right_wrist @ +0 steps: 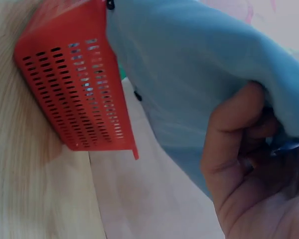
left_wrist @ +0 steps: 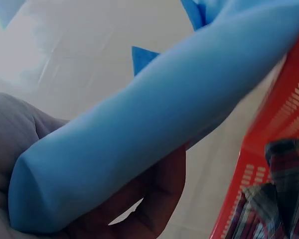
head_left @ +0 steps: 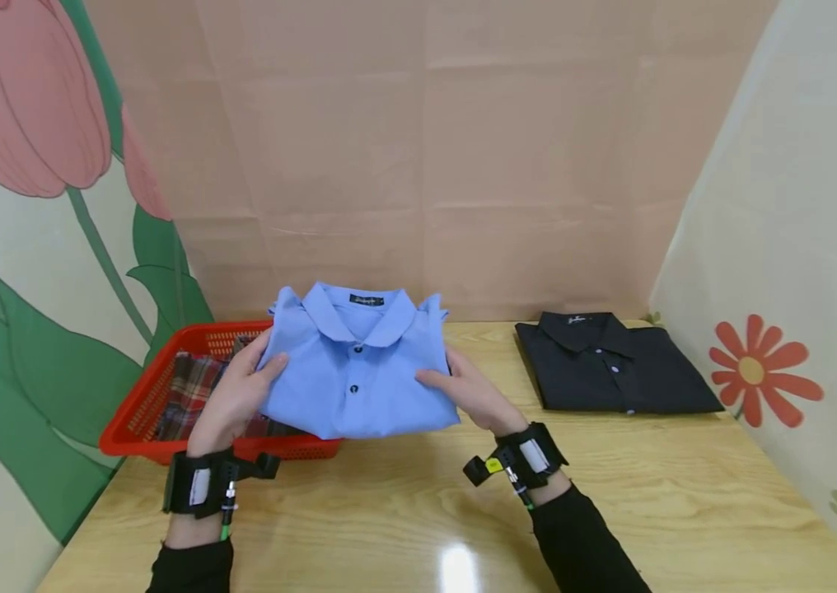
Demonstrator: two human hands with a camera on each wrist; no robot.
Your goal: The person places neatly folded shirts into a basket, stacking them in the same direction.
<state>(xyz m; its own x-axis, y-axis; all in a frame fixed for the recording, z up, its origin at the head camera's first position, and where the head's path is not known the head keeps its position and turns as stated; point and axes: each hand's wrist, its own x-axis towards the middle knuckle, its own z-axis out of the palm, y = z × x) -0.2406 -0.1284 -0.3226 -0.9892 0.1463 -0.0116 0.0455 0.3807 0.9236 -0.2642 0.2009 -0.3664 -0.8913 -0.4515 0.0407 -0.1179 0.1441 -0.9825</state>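
A folded light-blue collared shirt (head_left: 359, 387) is held up between both hands, its collar and dark buttons facing the head camera. The left hand (head_left: 239, 394) grips its left side edge, thumb on the front. On the opposite edge, the right hand (head_left: 479, 390) pinches the cloth with its thumb in front and fingers behind. In the left wrist view the fingers curl beneath the rounded fold of the blue shirt (left_wrist: 139, 119). The right wrist view shows the thumb pressing into the shirt (right_wrist: 189, 74). Part of a red plastic basket (head_left: 138, 424) is hidden behind the shirt and left hand.
Inside the basket lies plaid cloth (head_left: 192, 387). A folded black collared shirt (head_left: 611, 366) lies on the wooden table (head_left: 404, 519) at the right rear. A pinkish-brown backdrop (head_left: 426, 165) stands behind the table, with flower-printed panels at both sides.
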